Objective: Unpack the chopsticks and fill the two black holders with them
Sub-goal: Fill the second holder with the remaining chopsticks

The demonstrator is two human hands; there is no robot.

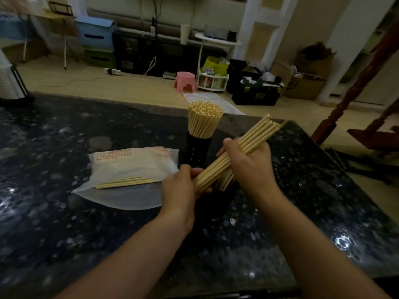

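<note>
Your right hand (248, 165) and left hand (180, 186) grip a slanted bundle (241, 147) over the near holder (218, 197), mid-worktop. Stand it upright, then lower it in; the far holder (197, 152) looks full.

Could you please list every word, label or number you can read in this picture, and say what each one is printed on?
Nothing can be read.
Translucent white plastic chopstick wrapper on the dark speckled stone counter: rows of red print, too blurred to read.
Black box on the floor: a yellowish mark, too small and blurred to read.
</note>
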